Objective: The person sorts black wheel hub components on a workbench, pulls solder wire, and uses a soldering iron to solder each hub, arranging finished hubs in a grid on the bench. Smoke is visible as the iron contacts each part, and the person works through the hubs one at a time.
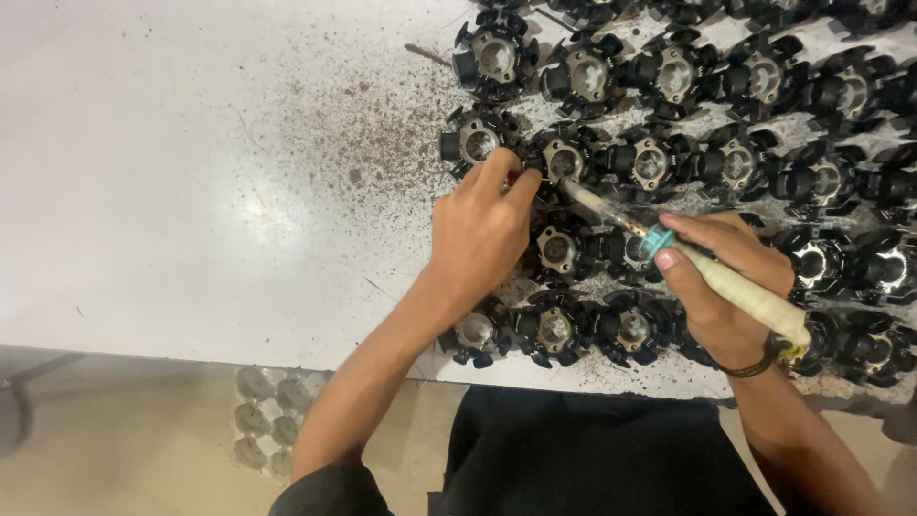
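Dark cloth (611,449), matte and smooth, is seen at the lower edge, under the two forearms. On the right wrist a thin dark band (750,367) is worn. An iron (669,253), long and rod-shaped, with a pale wrapped handle, a turquoise collar and a dull metal tip, is gripped in the closed right hand (721,287). Its tip is laid on a round black part (564,161) with a shiny metal ring at its centre. At that part's left edge the thumb and fingers of the left hand (480,229) are pinched together; whether anything is held between them cannot be told. Rows of like parts (735,162), ribbed and black, are spread over the glossy white desk (191,191), which is speckled with dark grit (373,124). A grey moulded tray (272,420) lies on the floor.
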Demonstrator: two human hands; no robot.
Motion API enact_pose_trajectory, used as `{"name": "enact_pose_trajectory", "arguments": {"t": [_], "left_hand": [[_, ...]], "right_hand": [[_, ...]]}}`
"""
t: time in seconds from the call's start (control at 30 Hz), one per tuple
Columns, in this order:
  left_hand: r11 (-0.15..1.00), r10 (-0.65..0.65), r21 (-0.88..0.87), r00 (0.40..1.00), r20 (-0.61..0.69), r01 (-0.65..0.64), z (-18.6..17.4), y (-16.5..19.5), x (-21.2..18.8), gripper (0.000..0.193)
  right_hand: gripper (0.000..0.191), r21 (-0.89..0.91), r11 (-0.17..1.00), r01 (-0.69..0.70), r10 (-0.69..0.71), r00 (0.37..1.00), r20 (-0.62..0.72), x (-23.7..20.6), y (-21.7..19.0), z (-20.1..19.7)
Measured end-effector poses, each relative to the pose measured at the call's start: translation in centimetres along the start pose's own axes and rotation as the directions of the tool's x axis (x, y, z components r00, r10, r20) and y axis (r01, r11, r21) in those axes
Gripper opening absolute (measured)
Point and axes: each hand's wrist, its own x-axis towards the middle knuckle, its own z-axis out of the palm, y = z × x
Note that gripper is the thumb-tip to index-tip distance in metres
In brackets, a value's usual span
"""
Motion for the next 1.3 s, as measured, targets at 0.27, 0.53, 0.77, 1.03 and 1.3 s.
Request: {"name": "enact_pose_trajectory", "arguments": {"t": [0.27, 0.53, 0.77, 1.03, 1.3], "left_hand": [[0.999, -0.048, 0.003, 0.998, 0.027, 0.048, 1.6, -1.0, -0.5, 0.025], [0.999, -0.005, -0.041, 0.999, 0.044, 0.007, 1.7, -0.8, 0.0, 0.026], [0.99, -0.12, -0.093, 0.983, -0.137, 0.107, -3.2, 0.6, -2.4, 0.022], [0.985, -0.108, -0.132, 0.993, 0.044, 0.113, -2.6, 2.9, -7.3, 0.034], [0.992, -0.036, -0.116, 0.996, 0.08, 0.045, -1.5, 2.4, -7.3, 0.03]], "right_hand": [[0.023, 0.015, 0.999, 0.038, -0.038, 0.999, 0.03, 1.0, -0.4, 0.4], [0.026, -0.092, 0.986, 0.14, -0.132, 0.987, 0.09, 1.6, -1.0, 0.4], [0.025, 0.02, 0.999, 0.042, -0.04, 0.996, -0.079, 0.2, 0.2, -2.4], [0.031, 0.005, 0.994, 0.108, -0.108, 0.992, 0.059, -7.1, -1.0, -0.4], [0.03, 0.003, 0.999, -0.034, 0.034, 0.997, 0.07, -5.5, -3.2, 0.4]]}}
